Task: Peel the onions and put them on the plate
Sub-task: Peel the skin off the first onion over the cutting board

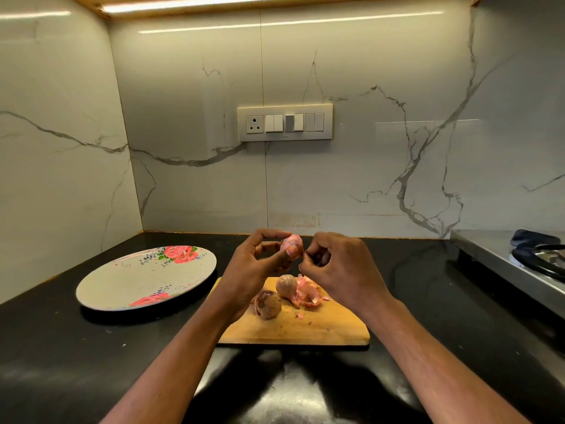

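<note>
The onion (pixel 292 244) is held above the far edge of the wooden cutting board (pixel 305 328), pinched between the thumb and fingers of the left hand (pixel 253 270), while the right hand (pixel 337 266) just beside it pinches at its right end. It looks pale pink and glossy. Two unpeeled onions (pixel 276 295) lie on the board by loose pink skins (pixel 308 290). The floral plate (pixel 146 278) sits on the black surface (pixel 61 347), to the left.

White veined marble walls (pixel 367 179) meet a black counter (pixel 76 356) under a warm light strip (pixel 244 4).
</note>
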A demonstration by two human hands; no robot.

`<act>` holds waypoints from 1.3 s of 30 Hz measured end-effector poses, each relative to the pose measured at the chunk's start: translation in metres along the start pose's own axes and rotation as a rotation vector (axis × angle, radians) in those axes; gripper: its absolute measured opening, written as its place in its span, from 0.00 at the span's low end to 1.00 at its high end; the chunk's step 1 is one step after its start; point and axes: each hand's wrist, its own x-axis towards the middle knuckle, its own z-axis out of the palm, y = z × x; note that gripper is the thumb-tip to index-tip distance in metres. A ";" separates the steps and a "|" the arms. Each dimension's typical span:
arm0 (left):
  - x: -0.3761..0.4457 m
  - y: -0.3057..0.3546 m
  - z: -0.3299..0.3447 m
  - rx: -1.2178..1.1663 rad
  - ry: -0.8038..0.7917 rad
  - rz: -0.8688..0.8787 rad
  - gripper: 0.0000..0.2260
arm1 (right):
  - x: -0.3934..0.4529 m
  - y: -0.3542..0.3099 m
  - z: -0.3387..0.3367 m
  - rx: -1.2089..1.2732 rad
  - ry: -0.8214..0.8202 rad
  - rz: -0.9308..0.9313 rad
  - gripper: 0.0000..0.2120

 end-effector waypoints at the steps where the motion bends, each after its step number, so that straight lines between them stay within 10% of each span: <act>1: 0.000 0.000 0.000 0.005 -0.004 0.004 0.19 | 0.001 0.000 0.000 0.003 0.000 0.014 0.07; 14: -0.001 0.006 0.000 -0.215 -0.030 -0.037 0.21 | 0.008 0.000 -0.007 0.706 -0.120 0.495 0.05; 29: 0.003 -0.003 -0.001 -0.006 -0.059 0.023 0.17 | 0.006 0.001 -0.005 0.238 -0.071 0.280 0.04; 39: 0.002 0.000 -0.001 -0.056 -0.108 -0.017 0.15 | 0.009 -0.001 -0.011 0.461 -0.233 0.466 0.08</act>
